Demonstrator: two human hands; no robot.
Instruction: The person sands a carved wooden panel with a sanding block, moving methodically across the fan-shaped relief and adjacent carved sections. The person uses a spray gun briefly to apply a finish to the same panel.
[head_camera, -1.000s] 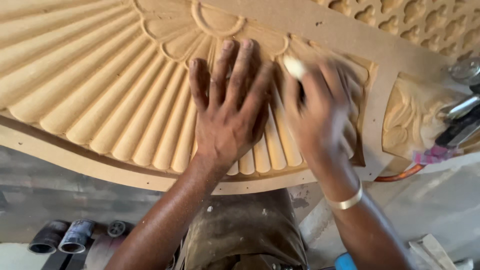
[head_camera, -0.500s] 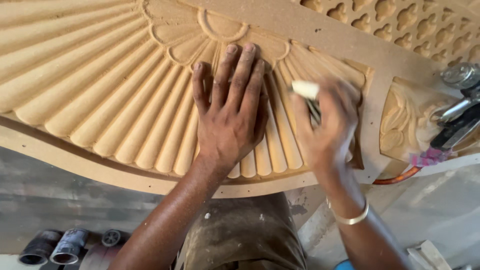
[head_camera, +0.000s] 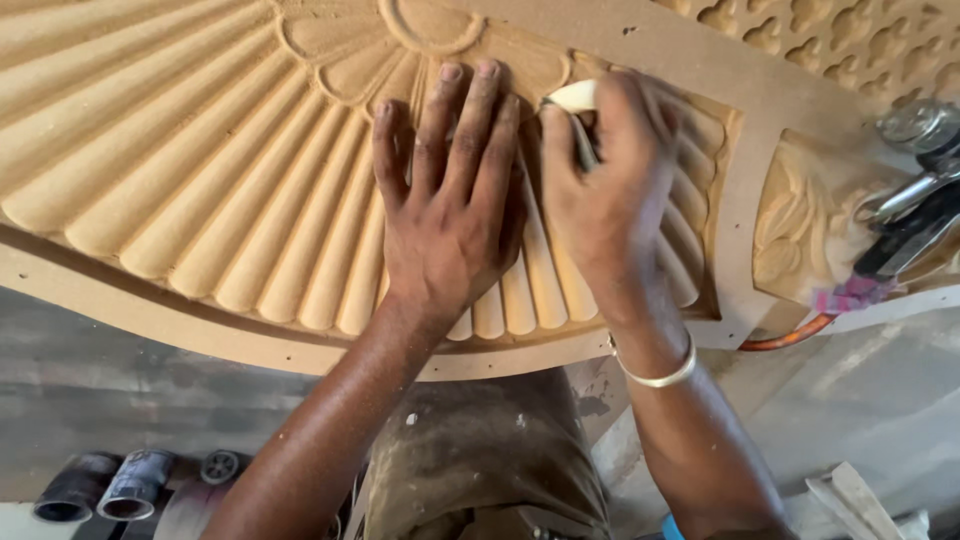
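Carved fan-fluted panel (head_camera: 200, 200) is steadied by the flat, open-fingered left hand (head_camera: 445, 210), while at three o'clock the right hand (head_camera: 610, 190) pinches folded sandpaper (head_camera: 575, 97) into a groove.

We find no package, label, sign or screen anywhere in this view.
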